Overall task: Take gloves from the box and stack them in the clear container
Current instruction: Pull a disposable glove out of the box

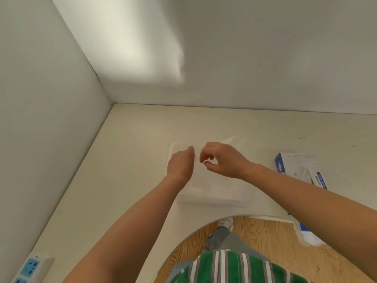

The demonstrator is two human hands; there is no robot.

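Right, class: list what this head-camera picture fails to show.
Head view throughout:
- Whether left hand or right hand pinches a glove: pale, blurred.
- Gloves inside clear container: washed out, hands cover it.
- Glove box print: too small.
- Power strip: cut off by the bottom edge.

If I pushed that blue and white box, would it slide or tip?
Probably slides easily: the glove box looks like thin card lying flat on the smooth table. Being low and flat, it seems unlikely to tip. Its open top, with thin film poking out, suggests it would dent if squeezed.
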